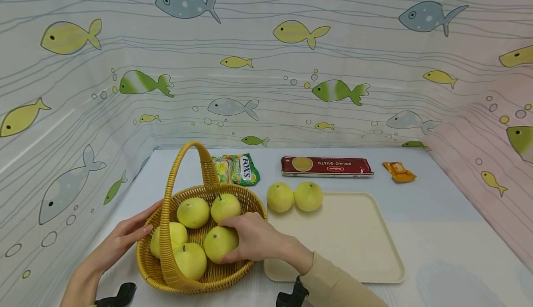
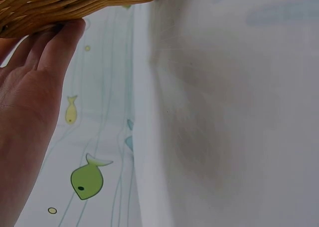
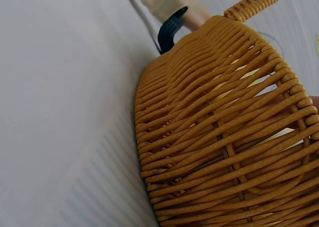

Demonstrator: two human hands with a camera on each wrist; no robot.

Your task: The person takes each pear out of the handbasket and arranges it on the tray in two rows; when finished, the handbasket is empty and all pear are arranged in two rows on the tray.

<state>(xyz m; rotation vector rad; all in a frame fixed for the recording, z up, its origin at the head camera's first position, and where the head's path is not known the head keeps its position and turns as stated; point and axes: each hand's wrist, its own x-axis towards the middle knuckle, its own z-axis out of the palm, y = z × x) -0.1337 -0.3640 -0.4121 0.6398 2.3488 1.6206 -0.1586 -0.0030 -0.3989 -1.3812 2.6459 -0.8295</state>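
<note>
My right hand (image 1: 259, 238) pinches a pear (image 1: 217, 245) by its sides (probably firm, slippery); my left hand (image 1: 124, 234), unclenched, touches the wicker basket's (image 1: 226, 280) left edge.

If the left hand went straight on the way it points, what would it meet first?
The basket: the left hand seems to touch its side, so nothing shows between.

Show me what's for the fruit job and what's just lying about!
Likely for the job: basket, tray, fruit in the right hand, basket's other fruit, tray's two fruits.

Likely lying about: sweets bag, red packet, orange packet.
</note>
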